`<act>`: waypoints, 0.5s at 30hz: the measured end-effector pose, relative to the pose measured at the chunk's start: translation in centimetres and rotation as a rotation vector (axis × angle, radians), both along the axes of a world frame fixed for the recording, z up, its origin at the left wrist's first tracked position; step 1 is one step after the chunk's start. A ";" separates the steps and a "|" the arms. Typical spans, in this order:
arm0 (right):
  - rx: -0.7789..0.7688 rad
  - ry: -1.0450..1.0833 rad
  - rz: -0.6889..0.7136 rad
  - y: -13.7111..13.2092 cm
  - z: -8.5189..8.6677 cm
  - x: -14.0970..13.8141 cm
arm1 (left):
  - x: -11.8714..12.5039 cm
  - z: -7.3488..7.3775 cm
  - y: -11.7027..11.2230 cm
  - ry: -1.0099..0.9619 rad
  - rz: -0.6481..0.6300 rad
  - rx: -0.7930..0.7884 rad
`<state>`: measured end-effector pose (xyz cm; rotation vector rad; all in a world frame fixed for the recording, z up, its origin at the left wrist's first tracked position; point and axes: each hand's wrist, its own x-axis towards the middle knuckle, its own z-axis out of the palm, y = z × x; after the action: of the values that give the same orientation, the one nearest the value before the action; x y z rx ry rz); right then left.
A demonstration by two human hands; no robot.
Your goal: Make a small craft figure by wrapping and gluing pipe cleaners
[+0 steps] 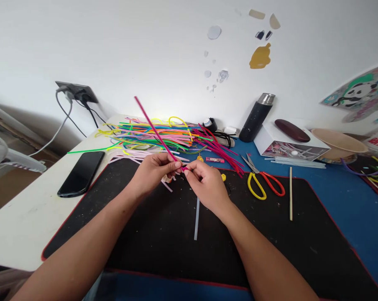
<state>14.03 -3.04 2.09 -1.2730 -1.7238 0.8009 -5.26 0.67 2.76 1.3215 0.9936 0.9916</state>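
Observation:
A magenta pipe cleaner point(156, 130) slants up and to the left from between my hands. My left hand point(157, 172) pinches it between thumb and fingertips. Close beside, my right hand point(207, 184) pinches its lower end, with the fingertips of both hands almost touching. Both hands are above the black mat point(151, 238). A translucent glue stick point(197, 219) lies on the mat below my right hand. Small yellow pieces show just behind my right hand, partly hidden by it.
A heap of coloured pipe cleaners point(151, 136) lies at the back, with dark pink ones point(223, 152) to its right. Scissors point(262, 177) with yellow and red handles and a wooden stick point(291, 193) lie right. A phone point(81, 173) is left; a black flask point(257, 117) leans behind.

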 end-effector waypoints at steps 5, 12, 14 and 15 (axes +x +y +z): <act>0.006 -0.089 0.023 0.0 0.0 -0.1 | 0.2 0.1 -0.5 0.120 0.030 0.147; -0.035 -0.118 0.025 -0.1 0.3 -0.2 | 0.3 -0.3 -0.7 0.192 -0.010 0.263; -0.044 -0.110 0.020 0.0 0.1 -0.2 | 0.2 -0.3 -0.5 0.197 -0.018 0.258; -0.046 -0.104 0.016 0.0 0.0 -0.3 | 0.1 -0.3 -0.4 0.196 -0.020 0.247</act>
<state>13.77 -3.04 2.05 -1.3542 -1.8089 0.8004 -5.16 0.23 2.44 1.6554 1.0258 1.0083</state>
